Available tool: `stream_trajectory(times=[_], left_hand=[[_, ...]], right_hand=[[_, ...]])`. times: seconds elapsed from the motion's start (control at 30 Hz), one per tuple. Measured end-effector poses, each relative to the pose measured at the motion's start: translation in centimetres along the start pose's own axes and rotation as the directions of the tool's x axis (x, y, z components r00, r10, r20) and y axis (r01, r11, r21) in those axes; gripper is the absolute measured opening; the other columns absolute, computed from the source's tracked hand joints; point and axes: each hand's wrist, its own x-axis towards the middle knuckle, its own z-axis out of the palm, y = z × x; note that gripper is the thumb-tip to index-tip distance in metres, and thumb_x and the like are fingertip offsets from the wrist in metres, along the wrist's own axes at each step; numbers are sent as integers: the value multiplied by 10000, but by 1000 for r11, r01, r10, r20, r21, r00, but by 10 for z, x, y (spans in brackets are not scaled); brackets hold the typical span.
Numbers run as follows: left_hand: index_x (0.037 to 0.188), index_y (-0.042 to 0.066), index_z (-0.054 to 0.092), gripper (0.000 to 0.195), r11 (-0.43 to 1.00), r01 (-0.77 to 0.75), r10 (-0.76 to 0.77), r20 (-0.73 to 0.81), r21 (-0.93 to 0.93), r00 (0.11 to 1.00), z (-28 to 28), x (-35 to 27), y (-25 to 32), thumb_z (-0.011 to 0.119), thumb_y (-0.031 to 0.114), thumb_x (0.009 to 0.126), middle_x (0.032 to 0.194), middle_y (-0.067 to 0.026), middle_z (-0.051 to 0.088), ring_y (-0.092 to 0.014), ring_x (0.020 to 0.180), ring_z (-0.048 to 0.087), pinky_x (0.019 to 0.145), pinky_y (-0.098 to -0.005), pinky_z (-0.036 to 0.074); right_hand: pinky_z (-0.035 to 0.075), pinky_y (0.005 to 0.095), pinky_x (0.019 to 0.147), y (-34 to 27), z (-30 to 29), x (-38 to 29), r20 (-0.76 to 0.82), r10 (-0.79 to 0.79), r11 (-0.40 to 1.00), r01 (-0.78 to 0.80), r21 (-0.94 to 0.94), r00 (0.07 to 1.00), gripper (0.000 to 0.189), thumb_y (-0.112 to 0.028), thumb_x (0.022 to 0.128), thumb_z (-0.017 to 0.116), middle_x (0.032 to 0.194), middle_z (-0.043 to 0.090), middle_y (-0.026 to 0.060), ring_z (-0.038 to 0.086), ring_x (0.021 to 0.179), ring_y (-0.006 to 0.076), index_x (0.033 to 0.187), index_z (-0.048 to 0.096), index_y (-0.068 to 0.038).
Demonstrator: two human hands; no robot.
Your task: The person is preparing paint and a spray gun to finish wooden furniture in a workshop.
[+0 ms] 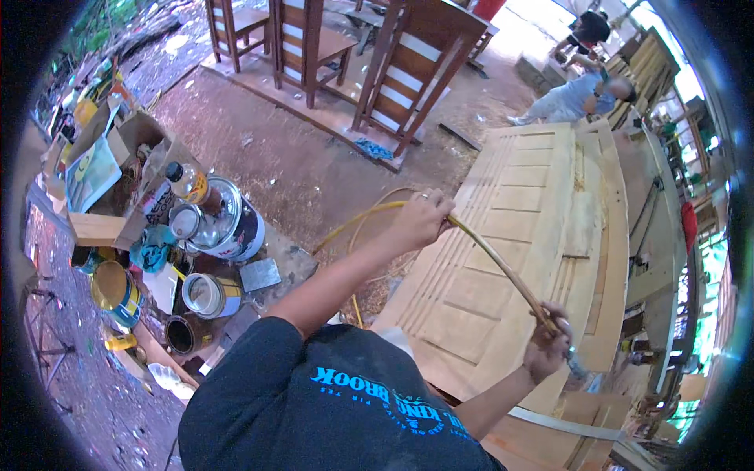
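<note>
A yellow hose [492,254] runs in a curve between my hands, above a pale wooden panel door [500,235]. My left hand [419,218] is closed around the hose near the door's left edge. Over the door's right side, my right hand [549,341] grips the hose close to its end, where a metal fitting partly shows below my fingers. Beyond my left hand the hose trails down to the ground at the left. What the fitting joins is blurred.
Paint cans [244,229], a bottle [187,182] and a cardboard box [126,153] crowd the left side. Several wooden chairs [406,70] stand ahead on a low platform. A person [580,97] is beyond the door, another farther back. More boards [609,235] lie at the right.
</note>
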Motion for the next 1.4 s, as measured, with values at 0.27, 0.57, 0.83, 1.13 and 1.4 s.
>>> stream_trajectory(times=[0.27,0.57,0.83,1.13,1.4], left_hand=[[1122,-9,557,383,835,430,-493,120,343,862,70,-85,-102,558,241,832,1101,-219,578,-388,1048,547,876,-520,424],[939,4,658,238,788,568,-600,504,237,622,84,-112,-157,556,166,798,931,-239,668,-387,843,663,723,-493,521],[1148,34,582,374,761,648,-556,531,17,639,142,18,-195,583,218,822,1029,-292,613,-464,972,602,803,-508,499],[1176,25,540,328,668,744,-731,-168,21,661,113,164,-331,501,150,875,1151,-296,568,-456,1069,558,915,-509,449],[1162,13,553,366,691,690,-668,-175,214,723,108,155,-313,528,79,802,1123,-263,593,-419,1019,580,866,-498,457]], right_hand=[[528,306,646,98,67,2,-116,702,672,-707,-220,703,316,-265,970,542,803,621,110,627,695,196,1115,590,12],[487,295,599,151,143,53,299,666,658,-350,-667,683,140,-115,893,608,715,656,112,609,617,154,897,676,7],[494,345,590,205,124,176,504,463,773,-54,-632,730,136,-151,790,720,738,660,158,642,640,294,845,690,-29],[481,330,642,334,50,326,702,357,886,15,-464,616,253,-121,768,726,768,631,135,632,702,269,985,671,-5],[521,323,735,439,50,347,723,357,927,-129,-352,592,319,-244,804,726,884,671,174,671,787,290,1022,668,-18]])
